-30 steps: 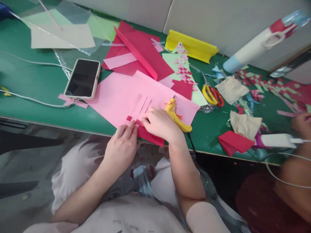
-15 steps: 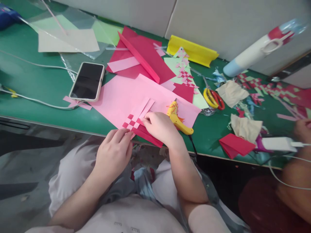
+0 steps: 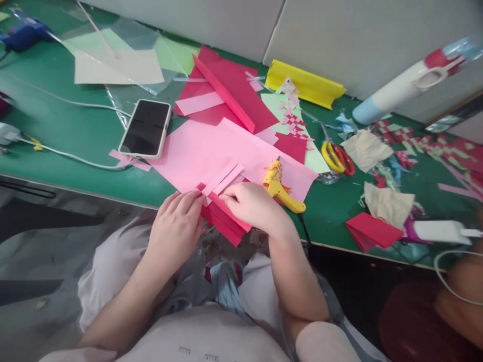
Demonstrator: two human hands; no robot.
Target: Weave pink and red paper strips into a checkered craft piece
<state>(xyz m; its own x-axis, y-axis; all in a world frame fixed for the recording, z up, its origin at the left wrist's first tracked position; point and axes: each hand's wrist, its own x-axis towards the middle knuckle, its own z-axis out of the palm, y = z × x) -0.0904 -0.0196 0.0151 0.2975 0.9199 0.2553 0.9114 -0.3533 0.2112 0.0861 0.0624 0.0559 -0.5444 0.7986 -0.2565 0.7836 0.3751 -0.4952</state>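
My left hand (image 3: 178, 221) is closed at the left edge of a paper weave, its fingertips pressed on the paper. Pink paper strips (image 3: 225, 177) run up and away from the weave, crossing red paper strips (image 3: 222, 223) that hang over the table's front edge. My right hand (image 3: 256, 205) pinches one red paper strip between thumb and forefinger, to the right of the pink ones. Most of the checkered part is hidden by the red strip and my fingers. Under the work lies a large pink paper sheet (image 3: 188, 146).
A yellow glue gun (image 3: 281, 188) lies right of my right hand. Around it are a phone (image 3: 146, 128), scissors (image 3: 337, 158), red paper sheets (image 3: 245, 95), a folded red paper (image 3: 372, 231) and a bottle (image 3: 403, 88). Another person's arm (image 3: 462, 274) is at the right.
The pinched red strip has been folded up across the pink strips, covering most of the checkered part. Other red strips hang lower over the edge. The view has shifted slightly left.
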